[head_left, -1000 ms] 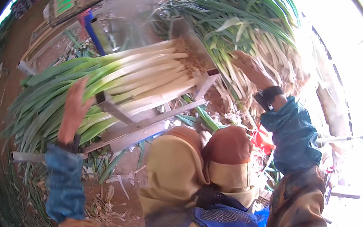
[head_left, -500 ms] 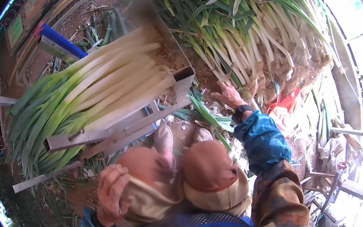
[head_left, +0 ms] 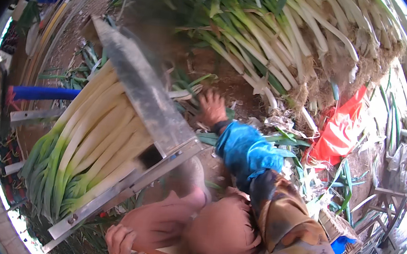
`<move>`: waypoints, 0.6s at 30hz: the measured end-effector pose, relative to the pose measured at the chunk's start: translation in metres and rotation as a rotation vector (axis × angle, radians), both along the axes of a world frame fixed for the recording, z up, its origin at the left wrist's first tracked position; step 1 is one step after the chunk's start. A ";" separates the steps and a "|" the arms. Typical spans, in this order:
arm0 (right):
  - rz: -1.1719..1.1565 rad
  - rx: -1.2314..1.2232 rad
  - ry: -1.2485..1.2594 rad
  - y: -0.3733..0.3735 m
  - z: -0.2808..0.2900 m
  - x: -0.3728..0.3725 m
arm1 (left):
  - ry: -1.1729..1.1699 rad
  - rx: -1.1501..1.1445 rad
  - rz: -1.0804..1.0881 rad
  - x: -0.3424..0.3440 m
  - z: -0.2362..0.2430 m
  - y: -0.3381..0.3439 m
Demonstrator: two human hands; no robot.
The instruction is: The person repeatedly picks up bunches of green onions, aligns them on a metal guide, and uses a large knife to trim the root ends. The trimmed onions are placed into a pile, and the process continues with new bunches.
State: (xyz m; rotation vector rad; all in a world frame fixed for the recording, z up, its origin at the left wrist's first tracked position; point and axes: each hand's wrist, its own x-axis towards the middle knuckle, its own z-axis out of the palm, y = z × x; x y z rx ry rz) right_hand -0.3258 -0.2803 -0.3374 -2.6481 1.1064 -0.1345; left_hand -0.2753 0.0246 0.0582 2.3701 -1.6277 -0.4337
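Note:
My right hand (head_left: 212,109), in a blue sleeve cuff, reaches forward with fingers apart and nothing in it. It is over the littered ground, between the metal rack's end plate (head_left: 140,81) and a big heap of leeks (head_left: 269,49) with dirty roots. My left hand (head_left: 122,246) lies by my left knee, fingers curled in, with nothing visible in them. In the rack to my left lies a row of long leeks (head_left: 103,135), white stalks toward the end plate and green leaves hanging toward the lower left. The end plate hides their root ends.
A red plastic bag (head_left: 341,126) lies right of the heap. Loose leaves and scraps litter the ground. A blue bar (head_left: 47,93) sticks out at the rack's far left side. Wooden stools or frames (head_left: 388,213) stand at the right.
The view has shifted and tilted. My right hand has moved left, away from the heap's root ends toward the rack's end plate. My left hand stays curled by my knee.

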 end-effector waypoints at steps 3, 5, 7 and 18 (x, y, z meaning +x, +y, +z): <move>0.147 0.073 -0.131 0.042 0.007 -0.009 | -0.022 -0.014 -0.086 0.014 0.003 -0.003; 0.283 -0.047 -0.166 0.030 -0.001 -0.033 | -0.025 -0.050 -0.194 0.014 -0.003 -0.006; 0.259 0.187 -0.257 0.013 0.041 -0.036 | -0.056 0.026 0.015 0.004 -0.002 0.004; -0.447 0.004 0.008 -0.118 0.011 -0.053 | -0.308 0.371 -0.495 0.044 -0.071 0.156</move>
